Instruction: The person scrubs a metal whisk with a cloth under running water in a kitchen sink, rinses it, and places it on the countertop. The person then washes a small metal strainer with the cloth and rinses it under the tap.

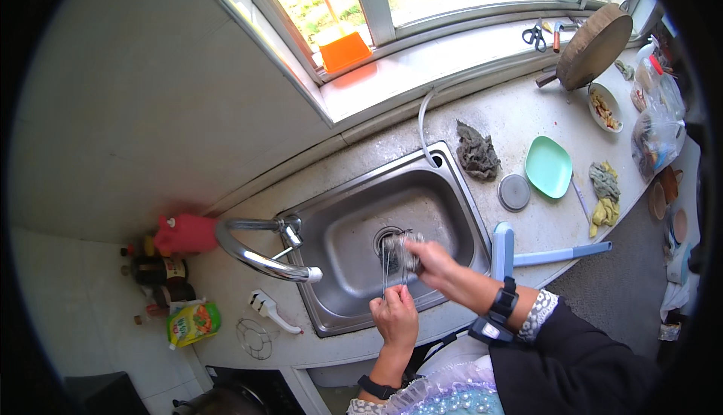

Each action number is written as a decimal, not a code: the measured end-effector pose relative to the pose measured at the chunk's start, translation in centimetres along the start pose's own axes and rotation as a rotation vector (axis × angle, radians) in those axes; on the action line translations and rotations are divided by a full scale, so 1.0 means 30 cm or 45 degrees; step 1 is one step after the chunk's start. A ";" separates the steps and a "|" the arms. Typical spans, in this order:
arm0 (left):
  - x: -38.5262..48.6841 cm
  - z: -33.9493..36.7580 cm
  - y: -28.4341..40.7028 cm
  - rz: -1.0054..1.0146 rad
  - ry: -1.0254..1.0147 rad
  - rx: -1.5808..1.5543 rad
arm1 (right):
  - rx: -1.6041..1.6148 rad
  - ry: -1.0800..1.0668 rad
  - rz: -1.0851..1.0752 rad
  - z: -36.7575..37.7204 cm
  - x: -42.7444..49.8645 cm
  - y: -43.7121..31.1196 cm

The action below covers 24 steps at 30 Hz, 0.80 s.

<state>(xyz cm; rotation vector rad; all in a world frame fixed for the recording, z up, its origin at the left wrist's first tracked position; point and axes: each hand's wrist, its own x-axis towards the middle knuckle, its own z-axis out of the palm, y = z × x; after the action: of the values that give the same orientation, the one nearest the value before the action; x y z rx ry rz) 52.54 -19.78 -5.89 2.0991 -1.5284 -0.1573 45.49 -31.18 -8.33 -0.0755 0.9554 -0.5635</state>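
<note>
Over the stainless steel sink [344, 257], my left hand [397, 316] grips a thin metal wire object [385, 271] by its lower end. Its full shape is hidden by my hands and by blur. My right hand [436, 265] is closed on a grey scrubber [404, 248], apparently steel wool, pressed against or just beside the wire. Beneath the scrubber lies the sink drain [386, 235], partly covered. The chrome faucet [265, 262] curves in from the left, its spout near the sink's left side. No water is seen flowing from it.
Right of the sink are a grey rag [477, 152], a round grey lid [514, 193], a mint-green dish [548, 167] and a blue-grey long-handled tool [556, 255]. At left lie a white-handled tool [274, 310], a round wire rack [254, 337] and a pink container [186, 233].
</note>
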 end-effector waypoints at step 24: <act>0.010 -0.008 -0.069 0.269 -0.084 0.233 | -0.307 0.167 0.132 -0.049 0.033 0.058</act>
<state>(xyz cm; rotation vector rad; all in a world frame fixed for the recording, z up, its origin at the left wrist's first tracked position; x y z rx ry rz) 54.51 -19.53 -6.62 2.0694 -1.8538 -0.0102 45.51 -29.91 -10.46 -0.2056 1.1458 -0.3590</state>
